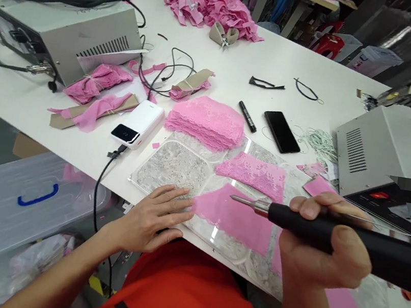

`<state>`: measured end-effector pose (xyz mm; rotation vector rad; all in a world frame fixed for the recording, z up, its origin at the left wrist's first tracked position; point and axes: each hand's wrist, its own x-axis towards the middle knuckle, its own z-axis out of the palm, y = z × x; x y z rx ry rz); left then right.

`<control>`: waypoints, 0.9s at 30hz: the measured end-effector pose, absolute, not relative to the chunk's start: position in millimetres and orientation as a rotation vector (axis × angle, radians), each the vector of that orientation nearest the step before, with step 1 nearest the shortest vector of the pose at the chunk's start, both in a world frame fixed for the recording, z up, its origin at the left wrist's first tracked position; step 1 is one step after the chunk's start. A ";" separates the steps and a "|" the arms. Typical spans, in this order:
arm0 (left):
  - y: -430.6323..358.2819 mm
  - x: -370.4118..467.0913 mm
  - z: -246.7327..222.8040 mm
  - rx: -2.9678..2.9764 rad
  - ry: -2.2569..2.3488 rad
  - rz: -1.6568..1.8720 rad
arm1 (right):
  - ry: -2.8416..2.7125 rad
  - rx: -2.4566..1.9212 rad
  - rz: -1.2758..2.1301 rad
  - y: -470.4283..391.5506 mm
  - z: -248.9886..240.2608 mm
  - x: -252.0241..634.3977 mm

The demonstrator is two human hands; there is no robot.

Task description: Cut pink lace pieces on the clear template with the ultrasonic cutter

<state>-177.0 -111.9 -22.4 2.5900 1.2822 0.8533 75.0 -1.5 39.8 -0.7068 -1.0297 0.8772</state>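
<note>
My right hand (325, 244) is wrapped around a thick black handheld tool (306, 227) with a pointed metal tip. The tip hovers over, or just touches, a flat pink fabric piece (237, 215); I cannot tell which. A thin metal strip (350, 216) also shows by the right fingers. My left hand (159, 216) lies flat with fingers apart on the marbled board (172, 167), fingertips at the left edge of that fabric. Just beyond it is a pink lace piece (254, 174), and behind that a stack of pink lace pieces (206, 120).
A grey machine box (387, 150) stands at the right, another (77, 32) at the far left. A phone (282, 132), a marker (247, 116) and a white power bank (138, 126) with a cable lie around the board. Pink fabric is heaped (212, 3) at the back.
</note>
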 end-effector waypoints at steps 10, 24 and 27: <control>-68.8 -62.7 -9.2 2.697 1.075 1.128 | -0.916 -0.823 0.633 2.7 35.0 185.0; -47.8 13.5 -22.1 2.811 1.079 0.774 | -0.921 -0.764 0.725 2.5 11.9 196.4; -47.6 14.3 -24.2 2.788 1.104 0.715 | -0.919 -0.757 0.733 3.5 10.9 196.2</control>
